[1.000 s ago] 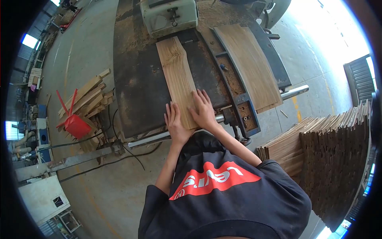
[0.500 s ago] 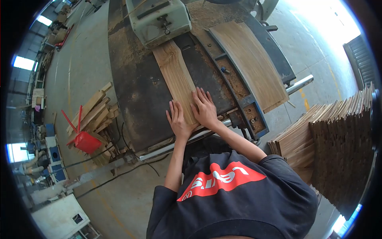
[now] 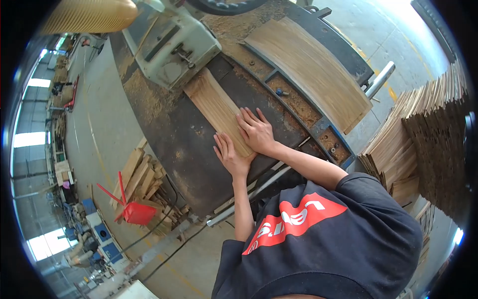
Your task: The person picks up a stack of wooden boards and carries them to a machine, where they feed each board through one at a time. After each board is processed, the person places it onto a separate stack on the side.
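A narrow wooden board lies flat on the dark machine table, its far end passing beneath the pale green machine housing. My left hand rests on the near left part of the board, fingers stretched out and thumb toward the near end. On the board's right edge, my right hand lies with its fingers extended, slightly farther forward than the left. Neither hand wraps round the wood. Whatever is under the housing is hidden.
Right of a metal fence holding sawdust lies a wide wooden panel. Tall stacked boards stand at the right. A red stool and loose timber offcuts are at the left. A ribbed hose hangs above.
The board has slid farther under the housing, and less of it shows. Both hands have travelled with it toward the machine. My view has turned, bringing the hose into sight.
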`<state>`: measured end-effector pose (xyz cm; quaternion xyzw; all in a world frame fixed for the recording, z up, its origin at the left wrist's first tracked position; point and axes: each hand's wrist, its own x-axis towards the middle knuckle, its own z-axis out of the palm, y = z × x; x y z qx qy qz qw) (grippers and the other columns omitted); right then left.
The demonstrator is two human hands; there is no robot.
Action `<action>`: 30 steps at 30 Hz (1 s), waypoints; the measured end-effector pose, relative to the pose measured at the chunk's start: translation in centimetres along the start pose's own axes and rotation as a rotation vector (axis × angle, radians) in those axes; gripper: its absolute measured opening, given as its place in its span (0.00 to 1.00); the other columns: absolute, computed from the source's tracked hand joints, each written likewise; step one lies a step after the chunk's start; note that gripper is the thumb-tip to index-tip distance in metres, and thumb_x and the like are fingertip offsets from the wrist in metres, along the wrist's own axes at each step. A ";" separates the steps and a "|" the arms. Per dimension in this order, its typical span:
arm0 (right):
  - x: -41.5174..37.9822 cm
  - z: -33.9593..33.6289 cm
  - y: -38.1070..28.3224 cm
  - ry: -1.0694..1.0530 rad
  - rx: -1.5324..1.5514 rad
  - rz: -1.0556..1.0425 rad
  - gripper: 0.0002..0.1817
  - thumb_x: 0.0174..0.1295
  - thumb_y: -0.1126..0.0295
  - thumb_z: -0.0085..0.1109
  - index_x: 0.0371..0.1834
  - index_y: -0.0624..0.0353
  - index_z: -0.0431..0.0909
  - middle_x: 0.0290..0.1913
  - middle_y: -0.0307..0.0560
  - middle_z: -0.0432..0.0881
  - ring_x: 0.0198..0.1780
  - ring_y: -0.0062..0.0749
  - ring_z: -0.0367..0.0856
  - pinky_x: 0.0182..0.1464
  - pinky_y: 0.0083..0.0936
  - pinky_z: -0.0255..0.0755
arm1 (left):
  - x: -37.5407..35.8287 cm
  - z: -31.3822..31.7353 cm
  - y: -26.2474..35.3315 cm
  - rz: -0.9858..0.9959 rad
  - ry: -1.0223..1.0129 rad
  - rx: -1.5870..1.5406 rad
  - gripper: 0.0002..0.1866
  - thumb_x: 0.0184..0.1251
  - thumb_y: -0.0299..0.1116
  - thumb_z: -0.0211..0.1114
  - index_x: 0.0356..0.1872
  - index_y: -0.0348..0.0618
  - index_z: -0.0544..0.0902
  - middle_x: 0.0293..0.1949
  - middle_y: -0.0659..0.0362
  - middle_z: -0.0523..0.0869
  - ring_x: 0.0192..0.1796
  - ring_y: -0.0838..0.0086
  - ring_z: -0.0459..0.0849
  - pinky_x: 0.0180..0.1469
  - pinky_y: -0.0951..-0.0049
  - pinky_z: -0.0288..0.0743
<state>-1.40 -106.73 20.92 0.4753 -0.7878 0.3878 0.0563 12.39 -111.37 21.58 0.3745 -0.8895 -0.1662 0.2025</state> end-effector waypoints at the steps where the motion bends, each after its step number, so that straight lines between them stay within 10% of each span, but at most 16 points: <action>1: 0.8 0.6 0.1 0.002 -0.002 -0.012 0.22 0.69 0.63 0.61 0.63 0.61 0.82 0.69 0.58 0.79 0.73 0.48 0.76 0.77 0.53 0.61 | 1.2 0.0 -0.2 0.011 -0.008 -0.001 0.68 0.36 0.54 0.86 0.80 0.30 0.60 0.79 0.37 0.64 0.85 0.49 0.55 0.82 0.45 0.48; 17: 7.6 3.5 1.8 -0.102 0.022 0.000 0.26 0.70 0.59 0.59 0.69 0.58 0.77 0.71 0.57 0.77 0.74 0.48 0.74 0.79 0.59 0.57 | 7.5 1.4 -2.1 0.023 0.051 0.012 0.66 0.44 0.59 0.85 0.79 0.28 0.61 0.77 0.35 0.65 0.84 0.44 0.53 0.82 0.47 0.51; 20: 10.1 0.7 2.4 -0.348 -0.013 -0.054 0.30 0.72 0.57 0.58 0.73 0.58 0.72 0.74 0.57 0.75 0.77 0.52 0.70 0.80 0.57 0.56 | 7.7 1.4 -2.1 0.025 0.111 0.026 0.65 0.48 0.62 0.82 0.79 0.26 0.60 0.78 0.35 0.64 0.84 0.42 0.52 0.82 0.47 0.51; 24: 8.3 -8.2 5.0 -0.127 0.151 -0.073 0.36 0.71 0.51 0.63 0.77 0.60 0.68 0.74 0.57 0.74 0.79 0.54 0.66 0.80 0.46 0.58 | 3.7 0.3 -1.1 -0.003 0.133 -0.035 0.63 0.54 0.63 0.79 0.79 0.25 0.59 0.79 0.35 0.62 0.84 0.43 0.51 0.82 0.50 0.51; 30: 3.5 -20.7 13.6 -0.263 -0.457 0.486 0.55 0.56 0.38 0.74 0.82 0.54 0.62 0.83 0.54 0.61 0.84 0.64 0.49 0.83 0.57 0.43 | -0.9 -0.3 -0.4 0.035 0.134 0.010 0.61 0.57 0.64 0.77 0.79 0.28 0.61 0.80 0.38 0.62 0.85 0.44 0.50 0.83 0.50 0.50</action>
